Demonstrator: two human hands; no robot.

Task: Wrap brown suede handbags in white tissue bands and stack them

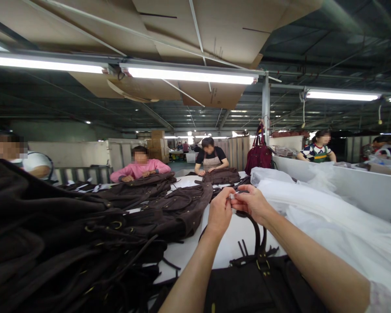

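My left hand (220,211) and my right hand (252,201) meet above the white table (224,243), both pinching one small white piece (233,196) between their fingertips. Just below them the dark strap (258,232) of a dark brown suede handbag (247,284) arches up from the bag, which lies in front of me at the table's near edge. What exactly the small piece is cannot be made out.
A heap of dark brown bags (84,234) fills the left side. Clear plastic sheeting (329,217) is piled on the right beside a white partition (345,182). Several co-workers sit at the far end; a maroon bag (259,154) hangs from a post.
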